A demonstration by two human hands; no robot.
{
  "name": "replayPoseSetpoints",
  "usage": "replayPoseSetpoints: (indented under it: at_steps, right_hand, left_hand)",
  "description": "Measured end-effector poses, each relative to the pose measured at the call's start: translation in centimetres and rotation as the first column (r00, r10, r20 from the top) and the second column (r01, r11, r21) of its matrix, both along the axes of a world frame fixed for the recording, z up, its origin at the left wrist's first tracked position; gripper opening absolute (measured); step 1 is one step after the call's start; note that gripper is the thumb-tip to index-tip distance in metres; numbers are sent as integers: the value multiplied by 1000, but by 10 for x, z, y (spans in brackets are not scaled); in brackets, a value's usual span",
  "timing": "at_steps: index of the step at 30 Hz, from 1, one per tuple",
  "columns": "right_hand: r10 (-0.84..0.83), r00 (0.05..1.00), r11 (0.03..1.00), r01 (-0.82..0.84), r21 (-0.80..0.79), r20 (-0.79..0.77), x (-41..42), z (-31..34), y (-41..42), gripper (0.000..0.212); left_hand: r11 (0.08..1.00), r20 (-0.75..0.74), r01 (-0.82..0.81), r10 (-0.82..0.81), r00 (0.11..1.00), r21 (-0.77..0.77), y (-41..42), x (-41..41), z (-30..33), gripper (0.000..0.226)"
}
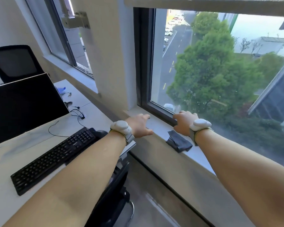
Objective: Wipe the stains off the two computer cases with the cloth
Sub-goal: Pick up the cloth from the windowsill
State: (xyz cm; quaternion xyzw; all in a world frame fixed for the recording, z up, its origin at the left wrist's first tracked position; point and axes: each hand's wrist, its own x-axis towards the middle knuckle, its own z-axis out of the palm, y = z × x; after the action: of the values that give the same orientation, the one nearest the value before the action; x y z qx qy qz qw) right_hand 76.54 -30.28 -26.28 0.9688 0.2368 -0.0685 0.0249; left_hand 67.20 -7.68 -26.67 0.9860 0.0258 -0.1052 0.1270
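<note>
Cloth (179, 143), grey and crumpled, lay lower centre on the pale windowsill (156, 126), ungrasped, just below the right hand (184, 122). Right hand reached over the dark window frame (147, 105), fingers loosely bent, grasping nothing. Left hand (140, 125) spread flat on the sill, released. Lower left: white desk (5, 163), black keyboard (54, 158), dark monitor (23, 107). Keyboard lettering too small to read. No containers in view.

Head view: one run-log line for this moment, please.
cloth: on windowsill, not held | left hand: open, on sill | right hand: open, at window frame | computer cases: not in view
</note>
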Motion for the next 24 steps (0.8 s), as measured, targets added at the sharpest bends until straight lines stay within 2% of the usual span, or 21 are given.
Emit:
replayPoseSetpoints:
  at_steps: [2,6,10,14,17,24]
  right_hand:
    - [12,998,1000,-12,-7,-67,12,-12,-2,25]
    - [33,986,999,-37,-20,-162,31,-42,-11,35]
    - [64,957,994,-85,-65,-283,53,-73,-23,34]
    - [109,928,988,-140,-64,-357,73,-106,-37,46]
    - [176,890,954,-260,-151,-421,86,-123,-56,54]
    - [358,806,832,-504,-231,-471,106,-151,-59,45]
  left_hand:
    - [1000,-41,-9,8,999,-27,-7,11,-11,81]
    - [999,-92,-20,17,996,-35,-23,25,-31,79]
    - [997,-127,-67,61,990,-41,-45,45,-53,77]
    - [991,-190,-122,111,976,-47,-69,60,-79,78]
    - [985,-234,-164,148,961,-54,-84,70,-98,79]
    - [973,-334,-226,198,921,-47,-108,87,-121,70]
